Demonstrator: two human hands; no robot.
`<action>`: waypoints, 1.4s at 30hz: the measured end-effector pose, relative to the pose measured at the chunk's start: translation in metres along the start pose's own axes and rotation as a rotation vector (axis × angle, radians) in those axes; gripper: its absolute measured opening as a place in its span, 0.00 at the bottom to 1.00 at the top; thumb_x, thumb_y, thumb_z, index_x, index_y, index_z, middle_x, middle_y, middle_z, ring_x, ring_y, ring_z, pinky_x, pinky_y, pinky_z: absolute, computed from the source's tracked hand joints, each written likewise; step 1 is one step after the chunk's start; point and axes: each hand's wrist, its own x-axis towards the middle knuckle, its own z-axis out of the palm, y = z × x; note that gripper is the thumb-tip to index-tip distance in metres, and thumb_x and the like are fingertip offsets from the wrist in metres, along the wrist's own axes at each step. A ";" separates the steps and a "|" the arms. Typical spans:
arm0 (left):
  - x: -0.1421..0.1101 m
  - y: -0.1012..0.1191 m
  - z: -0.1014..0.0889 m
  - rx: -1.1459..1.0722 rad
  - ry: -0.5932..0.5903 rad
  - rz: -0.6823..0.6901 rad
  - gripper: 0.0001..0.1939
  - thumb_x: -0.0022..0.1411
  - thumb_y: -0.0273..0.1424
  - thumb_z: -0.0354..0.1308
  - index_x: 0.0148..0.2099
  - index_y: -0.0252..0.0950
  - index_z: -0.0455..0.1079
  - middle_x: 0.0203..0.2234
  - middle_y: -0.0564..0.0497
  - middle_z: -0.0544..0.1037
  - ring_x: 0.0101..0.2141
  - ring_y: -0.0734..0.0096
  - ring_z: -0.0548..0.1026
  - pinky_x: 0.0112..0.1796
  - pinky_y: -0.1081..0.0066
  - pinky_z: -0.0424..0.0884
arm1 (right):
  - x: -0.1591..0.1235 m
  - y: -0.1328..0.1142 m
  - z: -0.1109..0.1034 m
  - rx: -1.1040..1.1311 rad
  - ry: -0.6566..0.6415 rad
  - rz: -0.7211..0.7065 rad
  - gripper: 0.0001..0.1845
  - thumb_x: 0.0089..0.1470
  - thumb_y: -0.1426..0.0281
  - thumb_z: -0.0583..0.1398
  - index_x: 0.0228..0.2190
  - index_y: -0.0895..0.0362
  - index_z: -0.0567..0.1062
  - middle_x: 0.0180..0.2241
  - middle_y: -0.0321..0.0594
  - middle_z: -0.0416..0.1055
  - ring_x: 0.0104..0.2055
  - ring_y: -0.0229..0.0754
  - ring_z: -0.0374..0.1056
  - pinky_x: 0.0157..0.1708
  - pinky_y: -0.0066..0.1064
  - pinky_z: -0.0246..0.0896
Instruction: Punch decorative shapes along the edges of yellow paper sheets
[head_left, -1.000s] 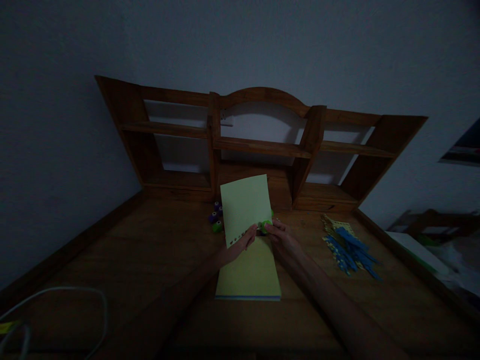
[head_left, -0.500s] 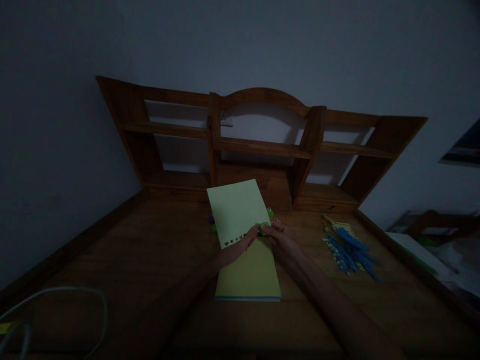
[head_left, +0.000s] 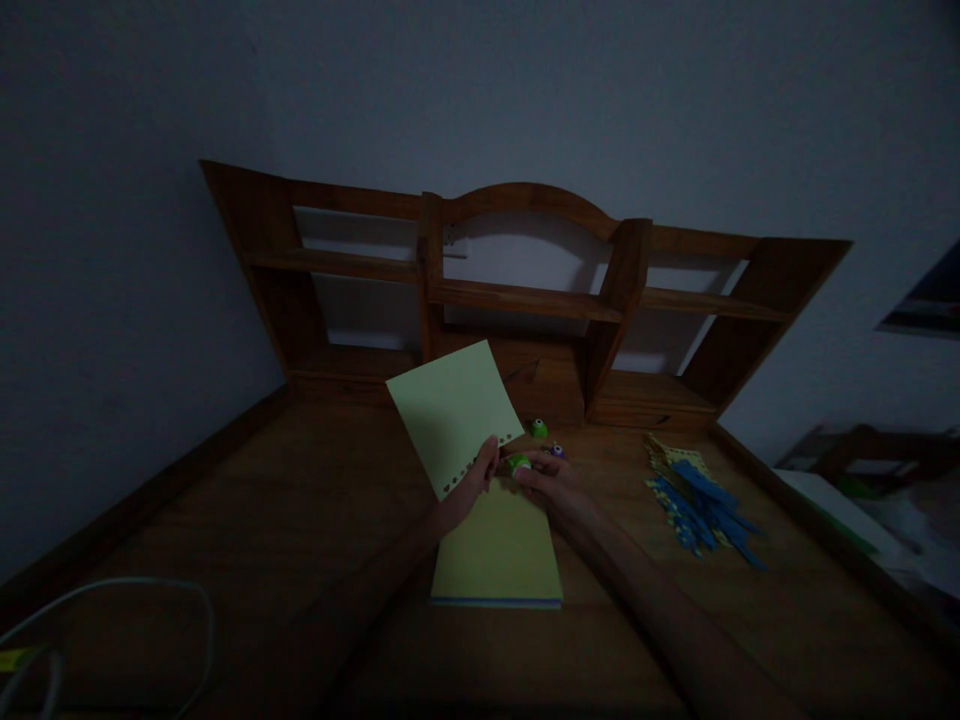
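Note:
My left hand (head_left: 474, 487) is closed on the near edge of a pale sheet of paper (head_left: 454, 405), which is raised and tilted to the left. A row of small cut-out shapes, some like hearts, runs along that edge. In the fingers of my right hand (head_left: 551, 480) is a small green hole punch (head_left: 519, 463), just below the sheet's edge. Beneath both hands lies a stack of pale yellow paper (head_left: 496, 550). Behind my right hand sit another green punch (head_left: 538, 428) with an eye-like top and a purple one (head_left: 558, 451), partly hidden.
A wooden shelf unit (head_left: 525, 298) stands at the back of the wooden desk (head_left: 315, 520). To the right lies a pile of blue and yellow strips (head_left: 705, 505). A white cable (head_left: 150, 580) curves across the left front.
The sheet has shifted left and tilted further, with my left hand. The green punch in my right hand has come away from the sheet's edge, and the purple punch behind shows more.

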 end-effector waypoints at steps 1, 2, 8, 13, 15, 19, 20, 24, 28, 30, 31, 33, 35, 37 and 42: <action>0.002 0.001 -0.002 0.013 0.009 0.015 0.30 0.59 0.58 0.43 0.20 0.37 0.56 0.13 0.56 0.59 0.17 0.76 0.59 0.23 0.72 0.58 | 0.000 0.000 0.000 0.003 0.002 0.001 0.17 0.42 0.65 0.71 0.35 0.58 0.79 0.28 0.37 0.73 0.23 0.34 0.63 0.23 0.23 0.56; 0.003 0.001 -0.004 0.020 0.022 0.030 0.30 0.59 0.57 0.43 0.20 0.37 0.56 0.13 0.57 0.59 0.17 0.76 0.58 0.23 0.72 0.57 | 0.001 0.000 -0.001 0.011 0.002 0.001 0.16 0.44 0.64 0.70 0.35 0.58 0.78 0.27 0.37 0.73 0.23 0.33 0.63 0.23 0.23 0.56; 0.011 -0.004 -0.015 -0.026 0.038 0.074 0.28 0.61 0.54 0.43 0.23 0.37 0.57 0.13 0.58 0.58 0.16 0.77 0.57 0.22 0.73 0.55 | 0.004 -0.008 -0.003 0.149 -0.006 -0.027 0.18 0.53 0.55 0.63 0.33 0.59 0.77 0.31 0.42 0.73 0.26 0.36 0.65 0.23 0.24 0.57; 0.012 -0.008 -0.017 -0.083 0.043 0.080 0.26 0.62 0.53 0.43 0.25 0.37 0.58 0.13 0.59 0.57 0.16 0.77 0.56 0.23 0.74 0.55 | 0.006 -0.019 -0.009 0.347 -0.027 0.073 0.21 0.54 0.52 0.60 0.36 0.57 0.76 0.31 0.42 0.74 0.24 0.36 0.66 0.19 0.23 0.58; 0.012 -0.007 -0.018 -0.082 0.038 0.077 0.26 0.63 0.53 0.42 0.24 0.37 0.58 0.13 0.58 0.58 0.16 0.77 0.57 0.23 0.74 0.56 | 0.008 -0.019 -0.012 0.432 -0.013 0.103 0.19 0.53 0.53 0.61 0.36 0.57 0.75 0.32 0.41 0.74 0.23 0.35 0.66 0.18 0.23 0.58; 0.012 -0.006 -0.018 -0.040 0.019 0.089 0.27 0.62 0.53 0.41 0.23 0.37 0.58 0.13 0.57 0.59 0.17 0.77 0.58 0.23 0.73 0.57 | 0.011 -0.017 -0.020 0.475 -0.021 0.132 0.19 0.53 0.54 0.61 0.35 0.58 0.74 0.20 0.34 0.68 0.14 0.30 0.56 0.11 0.20 0.48; 0.012 -0.007 -0.018 -0.038 0.019 0.090 0.27 0.62 0.53 0.42 0.23 0.37 0.58 0.13 0.57 0.59 0.17 0.77 0.59 0.24 0.73 0.57 | 0.011 -0.017 -0.021 0.457 -0.042 0.137 0.20 0.53 0.53 0.61 0.34 0.58 0.74 0.15 0.30 0.63 0.12 0.30 0.50 0.10 0.21 0.43; 0.012 -0.009 -0.017 -0.066 0.029 0.083 0.26 0.62 0.53 0.43 0.24 0.37 0.59 0.13 0.58 0.58 0.16 0.77 0.57 0.23 0.74 0.57 | 0.009 -0.018 -0.023 0.404 -0.087 0.116 0.22 0.53 0.51 0.59 0.31 0.59 0.74 0.10 0.26 0.52 0.10 0.29 0.38 0.10 0.21 0.38; 0.012 -0.008 -0.017 -0.048 0.026 0.096 0.26 0.63 0.52 0.43 0.23 0.37 0.58 0.13 0.58 0.58 0.16 0.77 0.58 0.23 0.74 0.57 | 0.008 -0.020 -0.020 0.384 -0.100 0.092 0.24 0.53 0.49 0.58 0.31 0.59 0.74 0.11 0.26 0.52 0.11 0.29 0.37 0.10 0.22 0.35; 0.012 -0.008 -0.017 -0.039 0.020 0.096 0.26 0.63 0.51 0.42 0.23 0.37 0.57 0.13 0.57 0.59 0.17 0.77 0.58 0.23 0.74 0.57 | 0.008 -0.023 -0.018 0.340 -0.099 0.079 0.25 0.54 0.48 0.57 0.31 0.58 0.74 0.11 0.26 0.52 0.11 0.29 0.37 0.10 0.23 0.35; 0.012 -0.007 -0.017 -0.038 0.020 0.093 0.26 0.63 0.52 0.42 0.23 0.37 0.57 0.13 0.57 0.59 0.16 0.77 0.58 0.23 0.73 0.57 | 0.007 -0.025 -0.017 0.296 -0.090 0.071 0.25 0.54 0.47 0.57 0.31 0.58 0.74 0.12 0.27 0.52 0.11 0.29 0.37 0.10 0.23 0.35; 0.011 -0.006 -0.016 -0.034 0.022 0.080 0.27 0.63 0.53 0.41 0.23 0.37 0.57 0.13 0.57 0.59 0.16 0.77 0.58 0.22 0.73 0.56 | 0.004 -0.034 -0.016 0.148 -0.035 0.032 0.24 0.54 0.48 0.57 0.32 0.57 0.74 0.14 0.29 0.56 0.12 0.30 0.42 0.12 0.23 0.39; 0.010 -0.005 -0.016 -0.031 0.022 0.085 0.27 0.62 0.53 0.41 0.23 0.37 0.58 0.13 0.57 0.60 0.17 0.77 0.59 0.23 0.73 0.57 | 0.000 -0.045 -0.017 -0.085 0.081 -0.071 0.20 0.54 0.51 0.59 0.32 0.56 0.73 0.19 0.33 0.64 0.16 0.33 0.53 0.16 0.24 0.48; 0.009 -0.004 -0.016 -0.022 0.013 0.102 0.28 0.63 0.53 0.41 0.22 0.37 0.58 0.13 0.57 0.60 0.17 0.77 0.59 0.24 0.73 0.58 | -0.005 -0.056 -0.020 -0.383 0.223 -0.257 0.16 0.52 0.54 0.62 0.34 0.54 0.72 0.29 0.37 0.70 0.26 0.39 0.63 0.25 0.26 0.55; 0.008 -0.006 -0.016 -0.029 0.001 0.138 0.27 0.64 0.51 0.41 0.22 0.36 0.59 0.13 0.57 0.60 0.17 0.77 0.60 0.25 0.73 0.58 | -0.012 -0.067 -0.033 -0.948 0.295 -0.440 0.13 0.59 0.56 0.56 0.37 0.53 0.69 0.30 0.38 0.71 0.31 0.45 0.67 0.30 0.30 0.53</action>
